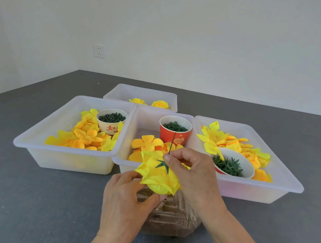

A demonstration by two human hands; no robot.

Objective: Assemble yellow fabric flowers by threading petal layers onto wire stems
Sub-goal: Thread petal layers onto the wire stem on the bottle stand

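- A dark grey table (25, 195) runs back to a plain pale wall (186, 33), where a white socket (99, 51) sits low down on the left.
- Four clear plastic bins stand on the table. The left bin (32, 138) holds loose yellow and orange petals (85, 136) and a white paper cup (111, 121) full of small dark green pieces.
- The middle bin (146, 117) holds a red paper cup (175, 129) of green rings, with orange petal layers (147, 143) in front of it.
- The right bin (281, 180) holds more yellow petals (232, 142) and a tilted bowl (237, 163) of green leafy calyx pieces.
- The far bin (144, 95), behind the others, has two finished yellow flowers (160, 104) in it.
- A clear ribbed container (168, 217) stands on the near side, directly under the hands.
- The flower being made (156, 177) is held in the air just in front of the middle bin: several bright yellow fabric layers stacked and ruffled, underside up, with a green star-shaped calyx (162, 163) lying on top.
- A thin dark wire stem (172, 143) rises straight up from it, crossing in front of the red cup.
- The left hand (125, 202) is curled around the lower edge of the flower, thumb on the near side and fingers beneath the petals.
- The right hand (190, 171) pinches the wire stem between thumb and forefinger just above the calyx, the other fingers folded loosely behind.
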